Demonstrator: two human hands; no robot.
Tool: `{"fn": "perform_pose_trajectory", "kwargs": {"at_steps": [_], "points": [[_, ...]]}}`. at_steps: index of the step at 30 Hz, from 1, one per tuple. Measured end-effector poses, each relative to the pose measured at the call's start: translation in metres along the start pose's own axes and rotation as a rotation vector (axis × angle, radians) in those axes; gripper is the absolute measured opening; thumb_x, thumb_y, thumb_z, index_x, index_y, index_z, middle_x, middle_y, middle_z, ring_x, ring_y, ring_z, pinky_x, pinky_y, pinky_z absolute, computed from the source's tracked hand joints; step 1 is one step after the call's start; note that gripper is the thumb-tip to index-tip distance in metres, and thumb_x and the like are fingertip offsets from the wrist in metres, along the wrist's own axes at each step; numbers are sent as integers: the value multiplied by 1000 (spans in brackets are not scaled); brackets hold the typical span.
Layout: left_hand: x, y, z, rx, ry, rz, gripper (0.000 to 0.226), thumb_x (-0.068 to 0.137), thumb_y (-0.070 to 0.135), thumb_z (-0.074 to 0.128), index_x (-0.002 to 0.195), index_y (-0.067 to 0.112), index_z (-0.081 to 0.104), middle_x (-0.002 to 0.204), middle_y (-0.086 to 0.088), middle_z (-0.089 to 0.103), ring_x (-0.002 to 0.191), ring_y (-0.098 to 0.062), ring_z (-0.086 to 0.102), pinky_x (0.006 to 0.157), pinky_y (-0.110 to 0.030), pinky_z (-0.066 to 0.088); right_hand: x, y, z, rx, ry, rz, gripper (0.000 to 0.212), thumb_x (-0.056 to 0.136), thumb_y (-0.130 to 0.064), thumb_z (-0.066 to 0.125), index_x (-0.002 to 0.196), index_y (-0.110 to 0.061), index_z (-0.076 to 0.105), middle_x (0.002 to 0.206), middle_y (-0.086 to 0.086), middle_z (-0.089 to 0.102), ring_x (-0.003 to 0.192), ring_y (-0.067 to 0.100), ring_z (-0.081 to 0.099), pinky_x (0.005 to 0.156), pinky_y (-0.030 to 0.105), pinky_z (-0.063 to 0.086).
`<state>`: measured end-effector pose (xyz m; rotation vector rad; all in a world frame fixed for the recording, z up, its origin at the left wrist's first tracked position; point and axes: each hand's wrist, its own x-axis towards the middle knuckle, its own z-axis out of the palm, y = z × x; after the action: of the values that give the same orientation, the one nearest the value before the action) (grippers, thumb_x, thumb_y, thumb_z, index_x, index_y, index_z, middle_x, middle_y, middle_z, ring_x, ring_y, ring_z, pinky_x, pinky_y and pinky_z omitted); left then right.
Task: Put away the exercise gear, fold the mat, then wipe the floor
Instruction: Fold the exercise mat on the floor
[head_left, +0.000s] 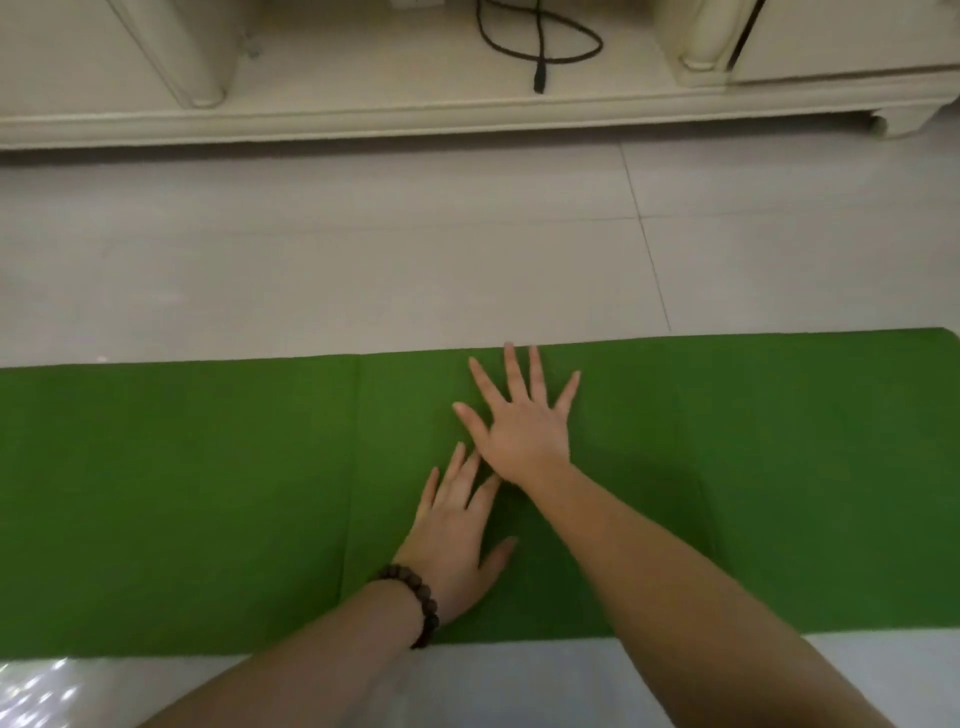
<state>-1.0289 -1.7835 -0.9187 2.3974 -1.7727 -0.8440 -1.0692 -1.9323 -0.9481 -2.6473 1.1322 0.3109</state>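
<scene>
Pressing our right hand (522, 421) flat on the green mat (208, 493), fingers straight and spread, our left hand (457, 535) flat just behind it, fingers straight and slightly apart, beaded bracelet (415, 603) on that wrist, mat lying across the pale tiled floor (363, 260), cream cabinet (467, 104) beyond with a black cable (540, 52).

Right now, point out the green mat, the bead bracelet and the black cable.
green mat (182, 493): head view, bare surface left of the hands.
bead bracelet (415, 603): head view, beads on the left wrist.
black cable (540, 52): head view, loop on the cabinet ledge.
</scene>
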Motion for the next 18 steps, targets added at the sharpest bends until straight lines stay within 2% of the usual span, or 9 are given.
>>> {"fn": "perform_pose_trajectory", "kwargs": {"at_steps": [3,6,9,12,14,18], "points": [[-20,-68,-25,138,57,-135,76,98,48,35,153,12,-3,160,-4,-14,144,-16,-22,119,-40,-8,5,-7,4,-57,-34,71,67,82,-76,-8,143,-49,-19,153,-1,-28,140,28,-28,104,71,-14],[-39,-141,-70,304,-97,-190,81,97,55,28,150,11,-15,158,-6,-21,145,-18,-20,119,-41,-4,6,-10,-4,-72,-88,97,66,81,-77,-8,140,-50,-24,152,-2,-32,139,27,-30,105,71,-11],[-73,-209,-124,408,-225,-151,81,96,59,27,151,13,-12,159,-6,-15,147,-18,-11,120,-39,2,8,-21,-18,-78,-208,130,65,85,-73,-2,139,-48,-26,151,-2,-33,140,29,-28,106,72,-6],[-114,-276,-157,402,-162,-227,80,96,57,28,152,13,-7,161,-7,-8,148,-20,-2,121,-39,10,10,-50,-40,-76,-289,237,63,95,-61,13,147,-41,-17,157,4,-22,145,33,-14,108,71,2],[-134,-317,-159,375,-97,-304,80,95,59,27,152,14,-7,161,-8,-8,148,-21,-3,120,-42,11,8,-84,-46,-24,-254,249,62,98,-54,19,150,-37,-9,159,6,-15,146,32,-10,111,68,6],[-151,-387,-133,319,3,-409,80,89,69,13,150,26,-16,159,-5,-19,146,-23,-16,118,-56,2,5,-179,-42,-48,-172,12,64,96,-57,24,148,-40,-9,157,3,-20,145,27,-15,113,63,4]]}}
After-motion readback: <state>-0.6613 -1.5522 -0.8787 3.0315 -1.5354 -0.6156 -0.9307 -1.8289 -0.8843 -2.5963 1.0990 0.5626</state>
